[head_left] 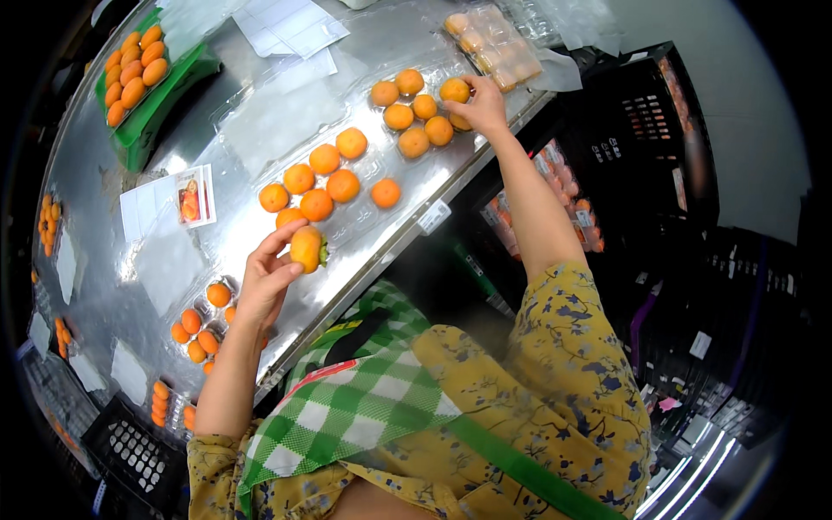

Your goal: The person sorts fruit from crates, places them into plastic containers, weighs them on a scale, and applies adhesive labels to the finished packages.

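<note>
My left hand (263,282) is closed on an orange persimmon (307,246), whose green calyx faces right. It is raised in front of the near end of a clear plastic tray (357,222) holding several persimmons (325,159). One lone persimmon (386,193) sits in that tray's right part. Farther up the table, my right hand (487,108) has its fingers around a persimmon (453,89) at the right end of a second clear tray with several more persimmons (398,116). Under that hand, another persimmon is partly hidden.
A packed clear box (496,45) lies beyond my right hand. On the metal table (247,238) are a green stand (165,108) with fruit, a printed card (195,196), clear sheets and smaller fruit packs (198,334). Black crates (646,130) stand right of the table edge.
</note>
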A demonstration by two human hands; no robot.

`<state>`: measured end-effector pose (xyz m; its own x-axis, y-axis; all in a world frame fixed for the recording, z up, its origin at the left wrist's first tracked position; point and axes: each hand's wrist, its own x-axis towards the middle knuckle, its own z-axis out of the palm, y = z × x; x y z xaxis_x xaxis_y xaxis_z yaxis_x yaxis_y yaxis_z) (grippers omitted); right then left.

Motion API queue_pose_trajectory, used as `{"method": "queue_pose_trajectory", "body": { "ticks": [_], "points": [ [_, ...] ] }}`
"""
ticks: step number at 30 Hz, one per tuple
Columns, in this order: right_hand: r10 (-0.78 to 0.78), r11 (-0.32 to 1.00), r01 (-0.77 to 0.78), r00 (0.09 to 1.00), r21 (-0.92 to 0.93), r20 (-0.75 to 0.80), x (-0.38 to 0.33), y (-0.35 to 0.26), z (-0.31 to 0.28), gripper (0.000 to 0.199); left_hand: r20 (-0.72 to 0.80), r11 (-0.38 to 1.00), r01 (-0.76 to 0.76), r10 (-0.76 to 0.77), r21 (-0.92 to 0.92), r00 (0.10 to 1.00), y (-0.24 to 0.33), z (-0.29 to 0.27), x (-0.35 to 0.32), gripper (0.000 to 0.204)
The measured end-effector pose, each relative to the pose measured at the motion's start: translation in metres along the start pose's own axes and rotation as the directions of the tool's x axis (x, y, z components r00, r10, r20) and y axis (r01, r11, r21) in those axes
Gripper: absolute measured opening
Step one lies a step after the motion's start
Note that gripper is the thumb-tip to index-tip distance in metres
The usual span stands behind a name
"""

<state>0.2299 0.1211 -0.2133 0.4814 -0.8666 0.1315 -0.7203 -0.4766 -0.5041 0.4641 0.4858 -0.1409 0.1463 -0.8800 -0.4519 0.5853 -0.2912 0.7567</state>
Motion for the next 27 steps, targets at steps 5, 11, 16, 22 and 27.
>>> {"method": "queue_pose_trajectory", "body": {
  "ticks": [5,11,16,22,27],
  "points": [
    [-0.034,0.996,0.043,0.994,-0.078,0.104,0.012,0.008,0.0,0.047,0.019,0.997,0.008,-0.009,0.08,1.0,0.011,0.042,0.045,0.061],
    [-0.128,0.987,0.139,0.983,-0.077,0.135,0.015,0.008,-0.01,0.053,0.058,0.971,-0.087,0.076,0.221,0.995,0.022,0.076,0.103,0.056],
    [-0.349,0.78,-0.011,0.822,0.626,0.45,-0.002,-0.082,-0.065,0.06,0.04,0.877,-0.197,0.2,0.438,0.979,0.034,0.1,0.151,0.058],
    [-0.485,0.77,0.141,0.764,0.623,0.426,-0.001,-0.092,-0.059,0.053,0.063,0.937,-0.236,0.227,0.256,0.972,0.029,0.118,0.176,0.068],
    [-0.135,0.946,0.074,0.975,0.316,0.177,0.032,-0.031,-0.028,0.051,-0.03,0.925,-0.241,0.261,0.294,0.965,0.038,0.104,0.14,0.061]
  ]
}}
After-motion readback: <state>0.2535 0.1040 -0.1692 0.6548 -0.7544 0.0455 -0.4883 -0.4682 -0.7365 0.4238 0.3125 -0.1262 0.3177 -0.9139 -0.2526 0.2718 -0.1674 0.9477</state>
